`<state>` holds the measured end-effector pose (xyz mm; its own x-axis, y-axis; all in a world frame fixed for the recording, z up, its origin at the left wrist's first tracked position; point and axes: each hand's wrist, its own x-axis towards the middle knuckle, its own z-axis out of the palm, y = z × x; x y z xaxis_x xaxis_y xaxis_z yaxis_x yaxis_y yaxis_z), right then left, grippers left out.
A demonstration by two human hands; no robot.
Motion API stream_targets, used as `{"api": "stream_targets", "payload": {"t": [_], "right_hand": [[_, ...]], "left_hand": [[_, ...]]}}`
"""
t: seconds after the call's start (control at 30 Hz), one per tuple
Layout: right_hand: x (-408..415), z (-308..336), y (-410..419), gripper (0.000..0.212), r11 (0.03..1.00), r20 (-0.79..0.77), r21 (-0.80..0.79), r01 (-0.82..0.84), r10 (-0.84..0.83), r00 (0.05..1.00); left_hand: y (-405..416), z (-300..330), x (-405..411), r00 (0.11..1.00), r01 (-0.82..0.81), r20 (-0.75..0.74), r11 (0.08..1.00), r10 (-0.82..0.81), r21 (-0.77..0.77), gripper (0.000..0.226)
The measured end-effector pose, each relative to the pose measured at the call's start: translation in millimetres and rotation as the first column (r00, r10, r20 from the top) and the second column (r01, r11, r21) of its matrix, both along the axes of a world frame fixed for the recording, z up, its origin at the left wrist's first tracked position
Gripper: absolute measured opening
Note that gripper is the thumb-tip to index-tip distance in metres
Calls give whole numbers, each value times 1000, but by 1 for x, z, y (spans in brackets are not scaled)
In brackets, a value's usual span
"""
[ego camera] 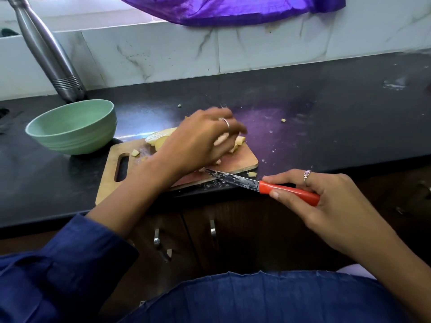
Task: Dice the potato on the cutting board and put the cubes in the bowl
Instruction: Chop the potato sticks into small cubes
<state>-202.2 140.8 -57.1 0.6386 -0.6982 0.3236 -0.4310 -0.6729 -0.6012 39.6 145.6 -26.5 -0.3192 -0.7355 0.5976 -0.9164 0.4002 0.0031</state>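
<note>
A wooden cutting board [130,164] lies on the black counter. Pale potato pieces [159,138] sit at its far side, with small cubes [240,141] under my left hand [200,141], whose curled, blurred fingers are over the cubes. One cube [135,152] lies near the board's handle slot, another [252,174] off the board's right corner. My right hand [326,197] grips a red-handled knife [289,191] with its blade tip resting on the board's near edge. The green bowl [70,122] stands left of the board; no cubes show inside it.
A steel bottle [49,52] leans behind the bowl at the tiled wall. Purple cloth [228,10] hangs above the wall. Potato crumbs [283,120] lie scattered on the counter to the right. Cabinet door handles [212,230] are below the counter edge.
</note>
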Motion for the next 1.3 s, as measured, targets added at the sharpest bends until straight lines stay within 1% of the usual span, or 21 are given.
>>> {"api": "stream_targets", "payload": {"t": [0.07, 0.13, 0.2, 0.27, 0.37, 0.43, 0.5, 0.57, 0.67, 0.73, 0.8, 0.87, 0.93, 1.0, 1.1, 1.2, 1.3], "right_hand": [[2, 2, 1, 35, 998, -44, -56, 15, -17, 999], [7, 6, 2, 31, 984, -101, -174, 34, -52, 994], [13, 11, 3, 32, 959, -122, -279, 55, -92, 988], [19, 15, 2, 31, 925, -121, -366, 99, -153, 981], [23, 19, -1, 30, 908, -106, -383, 171, -227, 968], [21, 21, 0, 30, 910, -55, -366, 195, -231, 971], [21, 22, 5, 31, 931, -35, -329, 160, -181, 983], [26, 21, 12, 31, 954, -53, -284, 92, -112, 992], [36, 19, 16, 29, 953, -90, -297, 53, -84, 992], [40, 19, 15, 34, 946, -107, -313, 83, -122, 987], [36, 20, 12, 38, 936, -109, -318, 154, -197, 974], [31, 20, 10, 38, 945, -106, -266, 192, -226, 968], [27, 20, 11, 37, 949, -59, -238, 204, -224, 973], [25, 20, 14, 31, 946, 9, -223, 236, -240, 971], [26, 19, 22, 19, 946, 72, -184, 266, -257, 964], [29, 15, 35, 16, 961, 72, -140, 238, -230, 970], [36, 10, 46, 15, 968, 45, -161, 192, -187, 981]], "left_hand": [[6, 9, 0, 971, -57, -239, 989, 23, -133, 17], [16, 18, 2, 911, -167, -410, 950, 47, -263, 17], [27, 24, 5, 827, -274, -560, 907, 52, -321, 19], [40, 24, 8, 727, -365, -685, 873, 51, -323, 19], [59, 13, 8, 599, -444, -797, 859, 73, -254, 19], [71, 2, 9, 524, -500, -845, 843, 111, -199, 18], [82, -11, 11, 428, -549, -895, 824, 130, -142, 18], [92, -22, 12, 341, -584, -929, 807, 143, -90, 18], [101, -32, 8, 276, -592, -950, 805, 148, -47, 17], [102, -34, 3, 271, -567, -951, 823, 149, -33, 13], [102, -35, -1, 281, -539, -946, 842, 160, -18, 12], [100, -36, -5, 305, -512, -934, 859, 184, 2, 13], [100, -39, -8, 340, -488, -915, 872, 219, 27, 13], [101, -40, -9, 388, -484, -884, 874, 261, 45, 13], [103, -40, -9, 495, -513, -785, 854, 373, 82, 17], [103, -39, -5, 559, -533, -688, 836, 463, 130, 19], [102, -37, -5, 630, -534, -587, 833, 508, 148, 22]]}}
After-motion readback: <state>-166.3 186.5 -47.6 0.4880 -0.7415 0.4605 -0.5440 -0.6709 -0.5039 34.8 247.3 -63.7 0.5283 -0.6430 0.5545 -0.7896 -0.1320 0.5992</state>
